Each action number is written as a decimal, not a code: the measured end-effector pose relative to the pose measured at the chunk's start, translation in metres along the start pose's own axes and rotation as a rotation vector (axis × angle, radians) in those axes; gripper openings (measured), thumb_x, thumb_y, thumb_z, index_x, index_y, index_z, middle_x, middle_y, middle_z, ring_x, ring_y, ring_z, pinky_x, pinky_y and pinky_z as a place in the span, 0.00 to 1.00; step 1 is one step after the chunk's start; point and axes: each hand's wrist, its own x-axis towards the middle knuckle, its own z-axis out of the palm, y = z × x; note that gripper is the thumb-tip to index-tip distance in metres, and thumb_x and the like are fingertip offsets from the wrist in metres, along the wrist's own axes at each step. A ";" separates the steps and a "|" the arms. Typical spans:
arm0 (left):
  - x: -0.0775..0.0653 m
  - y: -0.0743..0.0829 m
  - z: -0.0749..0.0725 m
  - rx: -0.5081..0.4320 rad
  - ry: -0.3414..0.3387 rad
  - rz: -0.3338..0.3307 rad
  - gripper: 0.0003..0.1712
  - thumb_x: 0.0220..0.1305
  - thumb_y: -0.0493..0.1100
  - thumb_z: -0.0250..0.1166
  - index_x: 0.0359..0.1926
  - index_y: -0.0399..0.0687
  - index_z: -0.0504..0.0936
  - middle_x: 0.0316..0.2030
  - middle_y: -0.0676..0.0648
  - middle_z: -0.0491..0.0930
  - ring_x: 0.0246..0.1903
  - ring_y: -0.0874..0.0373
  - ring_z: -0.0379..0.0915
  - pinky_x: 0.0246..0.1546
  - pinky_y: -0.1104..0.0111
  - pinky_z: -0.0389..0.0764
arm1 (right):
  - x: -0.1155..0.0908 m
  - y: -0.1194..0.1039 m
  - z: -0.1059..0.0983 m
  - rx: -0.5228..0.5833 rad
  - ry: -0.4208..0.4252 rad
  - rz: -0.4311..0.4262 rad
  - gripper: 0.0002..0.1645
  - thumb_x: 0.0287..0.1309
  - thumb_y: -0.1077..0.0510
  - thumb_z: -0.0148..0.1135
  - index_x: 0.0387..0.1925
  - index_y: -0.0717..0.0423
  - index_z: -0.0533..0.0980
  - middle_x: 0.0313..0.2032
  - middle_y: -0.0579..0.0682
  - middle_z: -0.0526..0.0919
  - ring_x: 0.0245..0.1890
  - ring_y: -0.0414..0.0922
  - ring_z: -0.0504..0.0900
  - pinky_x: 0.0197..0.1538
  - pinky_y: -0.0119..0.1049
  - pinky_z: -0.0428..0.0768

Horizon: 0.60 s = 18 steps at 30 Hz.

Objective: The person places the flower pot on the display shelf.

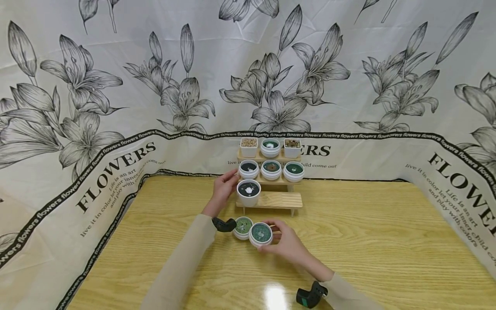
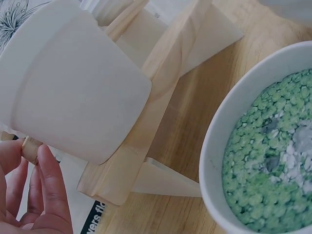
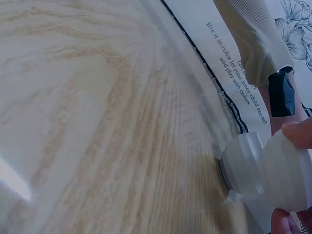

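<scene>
A three-step wooden stand (image 1: 280,200) stands toward the back of the table. My left hand (image 1: 224,188) is at its left side; in the left wrist view, thumb and fingers pinch the wooden end (image 2: 31,149) of a step. Beside that hand, a white pot (image 1: 249,199) with a dark top and a white center sits on the lowest step. My right hand (image 1: 286,242) grips a round white pot (image 1: 261,234) with a teal-green top. Left of it, another white pot (image 1: 243,226) with a light green top is partly covered by my left wrist band.
On the middle step stand three round pots, among them a brown-centered one (image 1: 271,169). The top step holds two square pots (image 1: 249,148) and a round pot (image 1: 270,147) between them. A flower-printed cloth (image 1: 348,112) hangs behind the wooden table (image 1: 379,241).
</scene>
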 end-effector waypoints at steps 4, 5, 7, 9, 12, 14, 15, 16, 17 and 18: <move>0.001 0.000 0.000 -0.002 0.002 -0.002 0.22 0.65 0.33 0.60 0.59 0.35 0.75 0.31 0.53 0.75 0.24 0.68 0.75 0.27 0.80 0.80 | 0.003 -0.002 -0.008 0.014 0.018 0.013 0.41 0.37 0.63 0.79 0.56 0.66 0.71 0.51 0.62 0.76 0.48 0.53 0.78 0.48 0.30 0.82; 0.001 0.000 0.000 -0.001 0.003 -0.001 0.22 0.65 0.33 0.60 0.59 0.35 0.75 0.31 0.53 0.75 0.24 0.68 0.75 0.27 0.80 0.80 | 0.004 -0.003 -0.010 0.018 0.025 0.018 0.41 0.37 0.63 0.79 0.56 0.65 0.71 0.51 0.62 0.76 0.48 0.52 0.78 0.48 0.30 0.82; 0.001 0.000 0.000 0.002 0.004 0.001 0.22 0.65 0.33 0.60 0.59 0.35 0.75 0.31 0.53 0.75 0.24 0.68 0.75 0.27 0.80 0.80 | 0.006 -0.004 -0.013 0.027 0.043 0.025 0.40 0.37 0.63 0.79 0.56 0.65 0.72 0.51 0.61 0.77 0.48 0.52 0.78 0.48 0.30 0.82; 0.001 -0.001 0.000 -0.001 0.004 0.002 0.22 0.64 0.33 0.60 0.59 0.35 0.75 0.30 0.53 0.75 0.24 0.68 0.75 0.26 0.80 0.80 | 0.008 -0.005 -0.016 0.034 0.058 0.032 0.40 0.37 0.64 0.79 0.56 0.64 0.72 0.52 0.60 0.77 0.48 0.52 0.77 0.48 0.30 0.82; 0.002 -0.001 0.000 -0.008 0.003 0.000 0.22 0.64 0.33 0.60 0.59 0.35 0.75 0.30 0.53 0.75 0.24 0.68 0.75 0.26 0.80 0.80 | 0.012 -0.005 -0.021 0.021 0.085 0.036 0.40 0.38 0.64 0.78 0.57 0.64 0.72 0.52 0.61 0.76 0.49 0.52 0.77 0.49 0.31 0.82; 0.002 -0.001 0.000 -0.010 0.001 -0.001 0.22 0.64 0.33 0.60 0.59 0.35 0.75 0.30 0.53 0.75 0.24 0.68 0.75 0.26 0.80 0.80 | 0.015 -0.005 -0.024 0.005 0.101 0.038 0.40 0.38 0.65 0.78 0.57 0.65 0.71 0.52 0.61 0.77 0.49 0.52 0.78 0.50 0.32 0.82; 0.002 -0.001 0.000 -0.010 0.000 -0.002 0.22 0.64 0.33 0.60 0.59 0.35 0.75 0.30 0.53 0.75 0.24 0.68 0.75 0.26 0.80 0.80 | 0.017 -0.005 -0.026 -0.003 0.109 0.037 0.40 0.38 0.65 0.78 0.57 0.65 0.71 0.52 0.62 0.77 0.50 0.53 0.78 0.51 0.34 0.82; 0.002 -0.001 0.000 -0.010 0.000 -0.002 0.22 0.64 0.33 0.60 0.59 0.35 0.75 0.30 0.53 0.75 0.24 0.68 0.75 0.26 0.80 0.80 | 0.018 -0.005 -0.027 -0.012 0.116 0.035 0.41 0.39 0.66 0.77 0.58 0.65 0.71 0.52 0.62 0.77 0.50 0.53 0.78 0.51 0.33 0.82; 0.002 -0.001 0.000 -0.009 0.000 -0.003 0.22 0.65 0.33 0.61 0.59 0.35 0.75 0.30 0.53 0.75 0.24 0.68 0.75 0.26 0.80 0.80 | 0.020 -0.004 -0.029 -0.017 0.122 0.031 0.41 0.39 0.66 0.77 0.58 0.66 0.71 0.52 0.62 0.77 0.50 0.53 0.78 0.51 0.33 0.82; 0.002 -0.001 0.000 -0.006 0.000 -0.003 0.22 0.65 0.33 0.61 0.59 0.35 0.75 0.30 0.53 0.75 0.24 0.68 0.75 0.26 0.80 0.80 | 0.022 -0.004 -0.031 -0.025 0.128 0.023 0.40 0.40 0.66 0.77 0.58 0.66 0.70 0.52 0.63 0.77 0.50 0.54 0.78 0.50 0.32 0.82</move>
